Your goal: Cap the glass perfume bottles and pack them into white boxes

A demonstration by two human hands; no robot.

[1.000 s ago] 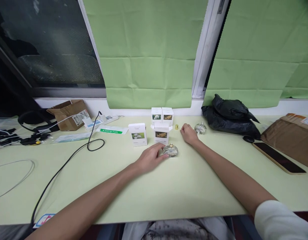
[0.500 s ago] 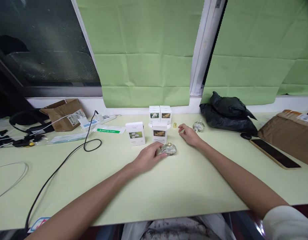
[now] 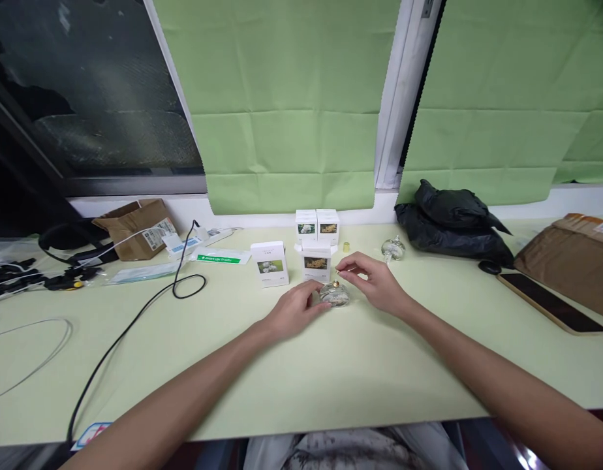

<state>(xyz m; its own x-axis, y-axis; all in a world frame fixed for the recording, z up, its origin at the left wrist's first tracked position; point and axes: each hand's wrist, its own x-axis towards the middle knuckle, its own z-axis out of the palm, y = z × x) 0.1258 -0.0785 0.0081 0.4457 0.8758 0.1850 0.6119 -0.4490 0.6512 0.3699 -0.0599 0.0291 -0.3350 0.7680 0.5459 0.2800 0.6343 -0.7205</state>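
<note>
My left hand [image 3: 297, 308] grips the left side of a round, flat glass perfume bottle [image 3: 335, 295], which stands upright on the table with a gold neck on top. Just above and to the right of that neck, my right hand [image 3: 370, 281] is closed in a pinch; whatever is between its fingertips is too small to make out. A yellow-gold cap [image 3: 346, 247] lies behind my right hand. Farther right stands a second glass bottle [image 3: 393, 249]. Behind the held bottle is an open white box [image 3: 316, 266] with a yellow flower picture, beside another white box [image 3: 270, 264].
Two small white boxes [image 3: 317, 225] stand by the wall. On the right are black plastic bags [image 3: 453, 222], a phone [image 3: 551, 303], a mouse [image 3: 490, 267] and a brown package [image 3: 570, 261]. At left lie a cardboard box [image 3: 138, 228] and a black cable [image 3: 120, 346].
My right hand has moved left and toward me, from beside the cap to the neck of the held bottle. My left hand stays on the bottle. The view has shifted slightly.
</note>
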